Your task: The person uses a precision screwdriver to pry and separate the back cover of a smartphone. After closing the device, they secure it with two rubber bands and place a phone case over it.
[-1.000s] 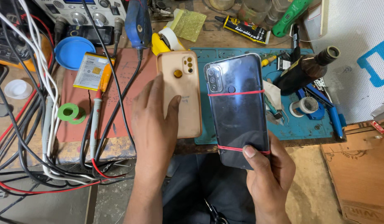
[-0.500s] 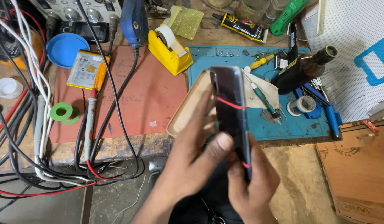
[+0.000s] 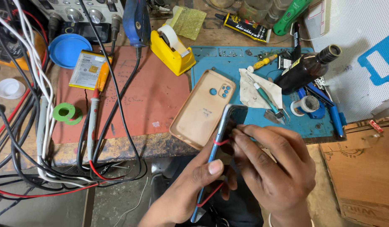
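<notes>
Smartphone (image 3: 218,145), banded with red rubber bands (image 3: 221,142), stands edge-on off the workbench's front edge (image 3: 131,148); left hand (image 3: 194,185) grips it, right hand (image 3: 274,168) pinches its top band.

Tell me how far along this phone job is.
Done: the case is off and lies on the bench, and two red rubber bands are around the phone. In hand: the left hand holds the phone on edge while the right hand fingers pick near the upper band. Left: bands remain on, case not refitted.
</notes>
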